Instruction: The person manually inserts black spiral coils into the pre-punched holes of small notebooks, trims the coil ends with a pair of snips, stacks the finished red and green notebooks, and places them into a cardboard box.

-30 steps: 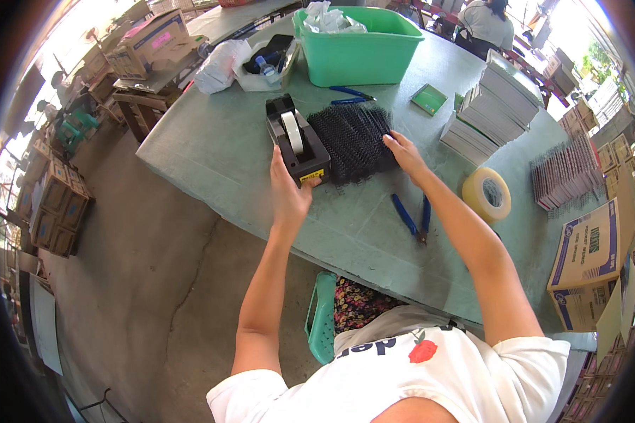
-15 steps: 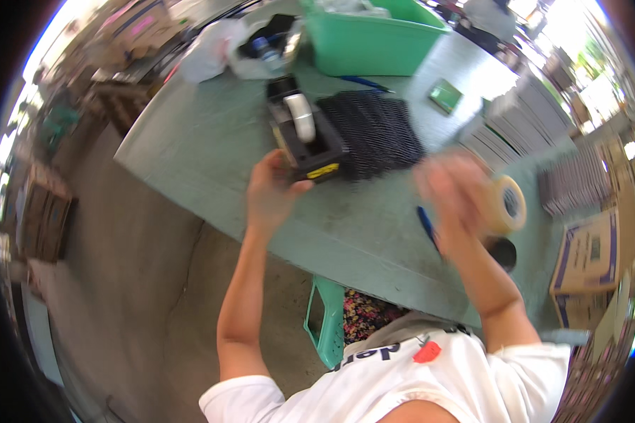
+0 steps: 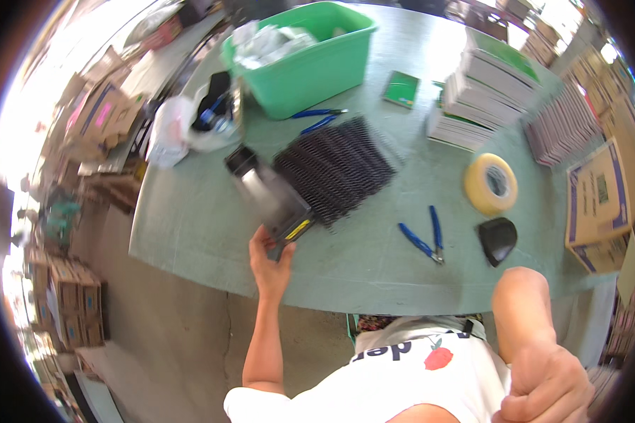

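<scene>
My left hand (image 3: 270, 261) grips the near end of a black tape dispenser (image 3: 279, 204), its thumb and fingers on either side of the corner. The dispenser is blurred and sits tilted against a bed of black spiral binding coils (image 3: 335, 173). My right hand (image 3: 547, 384) is raised close to the camera at the lower right, above my white shirt. Its fingers are curled closed, and what lies in them, if anything, is hidden. On the table by my right forearm are a black rounded object (image 3: 497, 241), blue-handled cutters (image 3: 425, 240) and a wide roll of yellowish tape (image 3: 478, 187).
A green tub (image 3: 310, 81) with white plastic stands at the back, blue-handled pliers (image 3: 317, 113) before it. Stacked booklets (image 3: 473, 106), a small green card (image 3: 401, 89) and a cardboard box (image 3: 596, 204) are to the right. A white bag (image 3: 169, 134) lies left.
My right hand has left the tape roll area and come back toward my body, uncovering the cutters. My left hand still holds the dispenser. The whole view has swung rightward.
</scene>
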### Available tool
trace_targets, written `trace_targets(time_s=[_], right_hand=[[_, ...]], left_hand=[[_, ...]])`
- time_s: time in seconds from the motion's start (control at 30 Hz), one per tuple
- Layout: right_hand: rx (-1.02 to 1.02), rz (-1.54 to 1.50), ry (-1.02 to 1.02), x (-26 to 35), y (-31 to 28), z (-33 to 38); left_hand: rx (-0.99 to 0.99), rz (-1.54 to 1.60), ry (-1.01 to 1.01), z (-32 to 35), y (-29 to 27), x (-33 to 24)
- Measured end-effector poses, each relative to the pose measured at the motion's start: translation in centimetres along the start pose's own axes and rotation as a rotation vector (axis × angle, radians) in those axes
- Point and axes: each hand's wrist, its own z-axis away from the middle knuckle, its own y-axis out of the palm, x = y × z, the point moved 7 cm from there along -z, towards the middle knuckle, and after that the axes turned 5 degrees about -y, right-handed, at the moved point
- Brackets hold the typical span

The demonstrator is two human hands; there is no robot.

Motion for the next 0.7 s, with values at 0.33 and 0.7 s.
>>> trace_targets(time_s=[0.33, 0.7], right_hand=[[0.563, 1.392, 0.788, -11.3, -23.8, 7.2], [0.967, 1.279, 1.031, -17.3, -29.5, 11.1]], left_hand=[[-0.087, 0.114, -0.049, 1.2, -0.2, -0.1], [-0.087, -0.094, 0.297, 5.1, 2.3, -14.1]])
